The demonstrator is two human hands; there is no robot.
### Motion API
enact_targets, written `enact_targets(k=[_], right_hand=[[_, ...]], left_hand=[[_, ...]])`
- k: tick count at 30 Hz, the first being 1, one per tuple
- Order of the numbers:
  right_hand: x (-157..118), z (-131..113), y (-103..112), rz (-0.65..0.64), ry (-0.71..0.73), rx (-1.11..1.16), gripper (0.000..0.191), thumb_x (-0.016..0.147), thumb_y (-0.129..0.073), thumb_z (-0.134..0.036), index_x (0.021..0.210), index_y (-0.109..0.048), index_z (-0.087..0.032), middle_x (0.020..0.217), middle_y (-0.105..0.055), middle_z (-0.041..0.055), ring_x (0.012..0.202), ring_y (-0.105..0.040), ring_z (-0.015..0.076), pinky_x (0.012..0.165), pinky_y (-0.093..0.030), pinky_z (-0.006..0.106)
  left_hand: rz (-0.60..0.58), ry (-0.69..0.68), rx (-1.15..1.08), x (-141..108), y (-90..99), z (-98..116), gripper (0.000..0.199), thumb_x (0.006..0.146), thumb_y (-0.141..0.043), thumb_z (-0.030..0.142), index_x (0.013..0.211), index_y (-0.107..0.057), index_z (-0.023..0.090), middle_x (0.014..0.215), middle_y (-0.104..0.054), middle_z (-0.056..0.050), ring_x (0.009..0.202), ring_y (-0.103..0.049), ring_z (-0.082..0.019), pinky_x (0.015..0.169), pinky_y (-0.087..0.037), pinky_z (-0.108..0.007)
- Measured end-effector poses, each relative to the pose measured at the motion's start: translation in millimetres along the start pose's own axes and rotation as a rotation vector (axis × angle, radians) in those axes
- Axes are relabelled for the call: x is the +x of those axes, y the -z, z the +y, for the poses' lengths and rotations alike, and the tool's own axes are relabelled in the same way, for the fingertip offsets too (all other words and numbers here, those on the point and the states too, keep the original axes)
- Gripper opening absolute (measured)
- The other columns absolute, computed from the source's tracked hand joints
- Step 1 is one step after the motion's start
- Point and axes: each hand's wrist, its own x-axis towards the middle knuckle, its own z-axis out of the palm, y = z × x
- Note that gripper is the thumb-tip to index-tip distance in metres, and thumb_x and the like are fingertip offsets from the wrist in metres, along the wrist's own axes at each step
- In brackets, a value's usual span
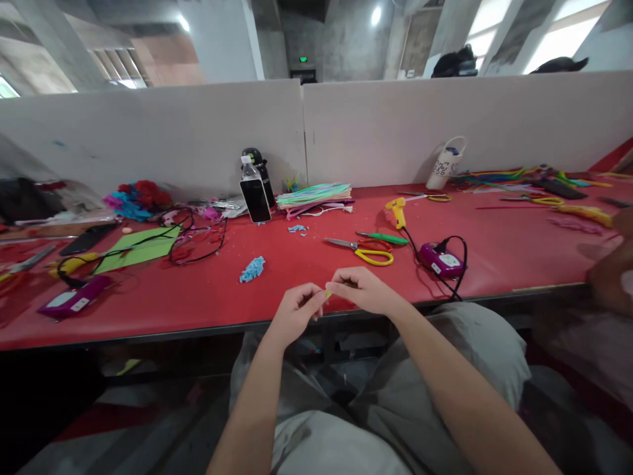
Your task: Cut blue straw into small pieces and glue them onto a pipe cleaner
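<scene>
Close together at the table's front edge, my left hand (pixel 302 309) and my right hand (pixel 363 288) pinch one small yellow-green piece (pixel 328 294) between their fingertips. Fingers cover most of it, so its kind cannot be made out. A pile of short light-blue pieces (pixel 252 269) lies to the left of my hands, with a few more blue bits (pixel 297 228) farther back. Just beyond my right hand rest scissors (pixel 374 256) with yellow and red handles, beside a green-handled tool (pixel 388 238).
A yellow glue gun (pixel 396 212) is at the right, near a purple corded box (pixel 442 260). Behind stand a phone (pixel 256 200), a bottle and a bundle of pastel fuzzy sticks (pixel 314 198). Left are green paper (pixel 141 247) and another purple box (pixel 74 298). Another person's arm (pixel 613 277) is at right.
</scene>
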Motion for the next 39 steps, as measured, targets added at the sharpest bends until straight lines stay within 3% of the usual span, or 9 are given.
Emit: enact_targets(k=[4, 10, 20, 27, 32, 35, 39], right_hand=[[0.6, 1.7, 0.5, -0.022, -0.001, -0.001, 0.036, 0.088, -0.058, -0.048, 0.074, -0.059, -0.016, 0.063, -0.047, -0.0042, 0.059, -0.038, 0.0093, 0.054, -0.031, 0.023], [0.3, 3.3, 5.6, 0.0, -0.006, -0.006, 0.034, 0.087, -0.06, -0.048, 0.079, -0.063, -0.015, 0.065, -0.051, -0.003, 0.059, -0.041, 0.0097, 0.054, -0.033, 0.023], [-4.5, 4.2, 13.0, -0.102, 0.043, -0.049, 0.02, 0.09, -0.057, -0.033, 0.096, -0.067, -0.016, 0.084, -0.067, 0.0032, 0.074, -0.058, 0.014, 0.071, -0.046, 0.026], [-1.1, 1.9, 7.1, 0.013, 0.088, -0.113, 0.021, 0.089, -0.059, -0.036, 0.09, -0.068, -0.017, 0.081, -0.068, 0.0021, 0.072, -0.058, 0.0134, 0.066, -0.043, 0.024], [-0.8, -1.2, -0.2, 0.056, 0.169, -0.257, 0.023, 0.097, -0.048, -0.03, 0.093, -0.067, -0.017, 0.089, -0.069, 0.0049, 0.079, -0.059, 0.0145, 0.073, -0.042, 0.025], [-1.6, -1.5, -9.8, 0.068, 0.207, -0.366, 0.023, 0.098, -0.043, -0.023, 0.093, -0.065, -0.017, 0.089, -0.067, 0.006, 0.08, -0.058, 0.0149, 0.075, -0.041, 0.025], [-3.8, -0.7, -24.6, 0.071, 0.155, -0.591, 0.021, 0.095, -0.042, -0.017, 0.092, -0.062, -0.017, 0.087, -0.066, 0.0069, 0.076, -0.057, 0.0158, 0.069, -0.038, 0.026]], left_hand=[[-0.075, 0.045, -0.038, -0.2, -2.0, 1.2, 0.031, 0.092, -0.053, 0.039, 0.074, -0.058, 0.014, 0.067, -0.057, 0.0, 0.059, -0.052, -0.009, 0.057, -0.04, -0.022], [-0.028, 0.04, -0.033, 1.1, -2.0, 0.8, 0.03, 0.091, -0.054, 0.04, 0.078, -0.06, 0.014, 0.065, -0.055, 0.001, 0.056, -0.049, -0.009, 0.056, -0.04, -0.022], [-0.137, 0.111, -0.025, -1.1, -2.5, 1.8, 0.033, 0.092, -0.051, 0.042, 0.077, -0.06, 0.014, 0.069, -0.06, -0.001, 0.057, -0.052, -0.01, 0.057, -0.042, -0.022], [0.004, 0.071, -0.042, 1.3, -4.0, -1.1, 0.033, 0.092, -0.052, 0.043, 0.081, -0.063, 0.014, 0.06, -0.056, 0.001, 0.051, -0.049, -0.008, 0.052, -0.039, -0.02], [0.149, -0.001, -0.015, 2.3, -7.6, -2.9, 0.033, 0.093, -0.05, 0.043, 0.081, -0.062, 0.015, 0.057, -0.053, 0.003, 0.049, -0.046, -0.008, 0.05, -0.037, -0.02], [0.259, -0.05, 0.116, 2.0, -8.5, -3.4, 0.033, 0.093, -0.048, 0.043, 0.08, -0.061, 0.016, 0.057, -0.052, 0.003, 0.051, -0.047, -0.01, 0.051, -0.037, -0.022], [0.356, -0.114, 0.419, 1.0, -9.5, -3.0, 0.03, 0.094, -0.047, 0.038, 0.077, -0.059, 0.017, 0.058, -0.051, 0.002, 0.055, -0.047, -0.012, 0.055, -0.033, -0.024]])
